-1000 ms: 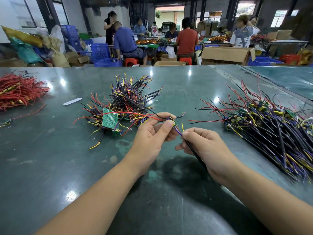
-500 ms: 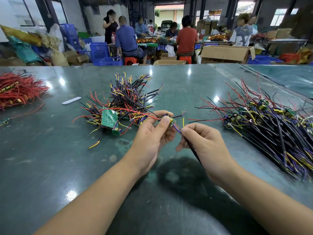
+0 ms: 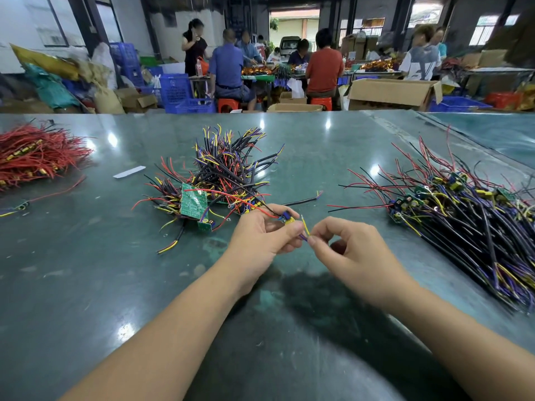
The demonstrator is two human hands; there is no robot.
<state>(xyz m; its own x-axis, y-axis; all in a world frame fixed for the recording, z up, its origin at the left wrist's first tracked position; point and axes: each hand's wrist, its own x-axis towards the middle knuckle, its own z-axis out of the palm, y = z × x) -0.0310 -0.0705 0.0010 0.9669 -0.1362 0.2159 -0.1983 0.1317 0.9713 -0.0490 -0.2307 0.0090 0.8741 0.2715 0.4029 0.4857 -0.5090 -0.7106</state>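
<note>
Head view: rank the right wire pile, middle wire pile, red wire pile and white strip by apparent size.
1. right wire pile, largest, though the frame edge cuts it.
2. middle wire pile.
3. red wire pile, rank unsure: the left edge crops it.
4. white strip, smallest by far.

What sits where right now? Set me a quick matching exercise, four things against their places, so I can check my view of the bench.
Things:
1. red wire pile
2. white strip
3. small board
4. yellow and purple wires

Places:
A. pinched by the right hand
B. far left of the table
C. held in the left hand
D. lying alone, left of the middle wire heap

Pairs: 1-B, 2-D, 3-C, 4-A.
</note>
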